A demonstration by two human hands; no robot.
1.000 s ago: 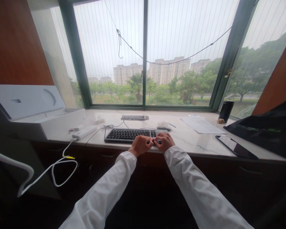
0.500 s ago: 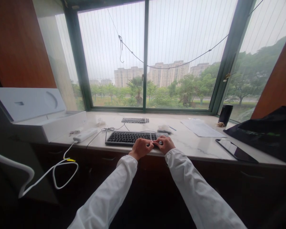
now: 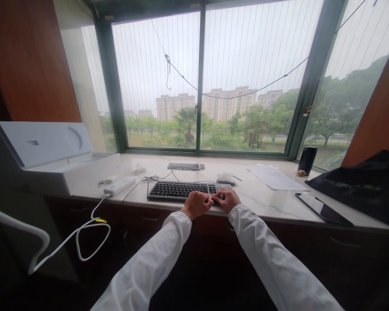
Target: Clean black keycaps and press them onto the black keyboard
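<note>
Fingertips of the left hand [image 3: 197, 204] and right hand [image 3: 228, 199] come together by the keyboard [image 3: 175, 189], lower middle — maybe to help each other; can't tell if they pinch anything.

The view has shifted, so the keyboard [image 3: 171, 190], left hand [image 3: 196, 204] and right hand [image 3: 227, 199] sit slightly lower and farther right in the frame. More of the green window frame [image 3: 149, 12] has appeared at the upper left.

Loose, creased white long sleeves [image 3: 145, 255], gathered snugly at both wrists.
</note>
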